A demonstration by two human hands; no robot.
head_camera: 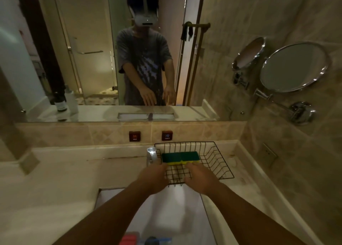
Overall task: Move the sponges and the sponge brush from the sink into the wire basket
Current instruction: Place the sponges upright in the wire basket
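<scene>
Two hands are on one green-and-yellow sponge (180, 158), which sits inside the wire basket (222, 163) just past my fingertips. My left hand (154, 178) and my right hand (200, 178) each have fingers curled onto the sponge's near yellow edge, one at each end. Whether I am pinching it or only resting on it I cannot tell.

I judge this the setting-down step for this sponge: it looks seated on the basket floor, so the next move calls for letting go and drawing both hands back toward me, over the basket's low front rim and down into the sink (177, 207).

Below my wrists, at the near end of the sink, something red (129, 239) and something dark with blue (153, 241) lie blurred; probably the remaining pieces, though I cannot tell which is the brush.

The faucet (151, 155) stands just beside my left fingers, so that hand should pull straight back. To the right of my right hand the basket has open floor for more.
</scene>
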